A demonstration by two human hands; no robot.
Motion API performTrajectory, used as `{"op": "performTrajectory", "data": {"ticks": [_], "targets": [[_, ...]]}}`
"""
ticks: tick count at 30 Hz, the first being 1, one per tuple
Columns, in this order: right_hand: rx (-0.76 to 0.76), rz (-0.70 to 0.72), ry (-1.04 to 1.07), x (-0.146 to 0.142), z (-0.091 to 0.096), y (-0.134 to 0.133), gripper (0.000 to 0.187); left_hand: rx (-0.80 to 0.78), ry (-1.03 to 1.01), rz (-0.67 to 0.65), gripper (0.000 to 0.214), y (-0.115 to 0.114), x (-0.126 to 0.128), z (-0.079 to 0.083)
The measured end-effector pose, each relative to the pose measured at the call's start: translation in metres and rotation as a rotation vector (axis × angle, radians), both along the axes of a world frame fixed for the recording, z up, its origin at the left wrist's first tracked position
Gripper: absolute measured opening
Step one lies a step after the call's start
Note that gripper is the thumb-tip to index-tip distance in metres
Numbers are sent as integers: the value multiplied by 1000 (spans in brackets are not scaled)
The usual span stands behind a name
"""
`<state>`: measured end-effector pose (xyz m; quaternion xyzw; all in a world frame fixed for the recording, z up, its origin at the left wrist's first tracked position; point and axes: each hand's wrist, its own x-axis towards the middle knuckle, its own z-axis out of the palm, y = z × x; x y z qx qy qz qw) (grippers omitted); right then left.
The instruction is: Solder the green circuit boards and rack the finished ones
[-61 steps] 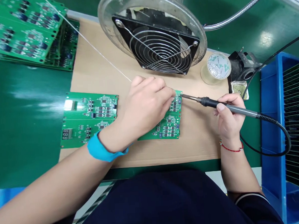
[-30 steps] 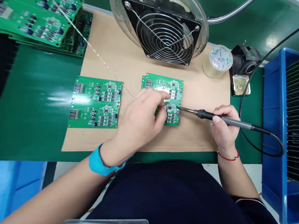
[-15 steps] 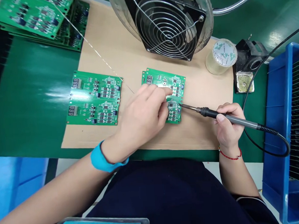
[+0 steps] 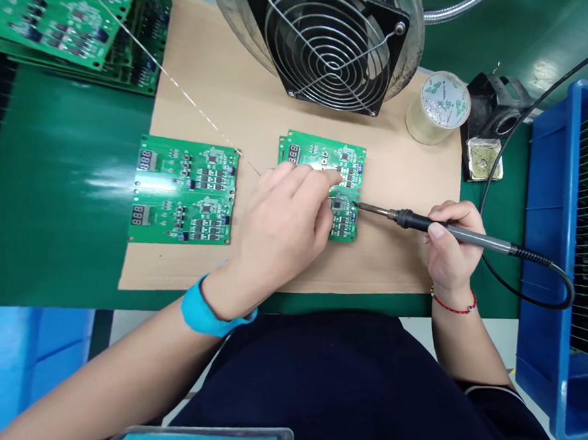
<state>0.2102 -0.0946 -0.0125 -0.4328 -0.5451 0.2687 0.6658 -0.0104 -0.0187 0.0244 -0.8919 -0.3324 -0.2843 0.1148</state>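
Note:
My right hand (image 4: 452, 240) grips a soldering iron (image 4: 416, 222) by its handle. The iron's tip meets the right edge of a green circuit board (image 4: 340, 152) on the brown cardboard. Over that board's left part lies my left hand (image 4: 288, 214), fingers curled and closed on a thin solder wire (image 4: 187, 94). The wire slants in from the upper left, and its short end shows by the fingers near the iron's tip. Much of the board is hidden under this hand. To the left rests another board pair (image 4: 187, 187) with digit displays.
A fan with a wire guard (image 4: 332, 65) stands behind the boards. Right of it are a tape-like roll (image 4: 436, 108) and an iron stand with a sponge (image 4: 484, 158). Stacked boards (image 4: 78, 34) lie upper left. A blue crate (image 4: 548, 231) flanks the right side.
The view has shifted very slightly. Both hands, the soldering iron and the boards keep nearly the same positions, with the iron's tip still at the board's right edge.

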Motion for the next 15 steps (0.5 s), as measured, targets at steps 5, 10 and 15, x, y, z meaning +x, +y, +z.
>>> {"op": "performTrajectory", "data": {"ticks": [5, 10, 15], "targets": [[-9, 0, -5, -1, -1, 0, 9, -10, -8, -26, 18, -2, 4, 0], [10, -15, 18, -1, -1, 1, 8, -14, -11, -41, 21, -3, 4, 0], [29, 29, 30, 0, 0, 0, 8, 7, -6, -64, 17, -4, 3, 0]]}}
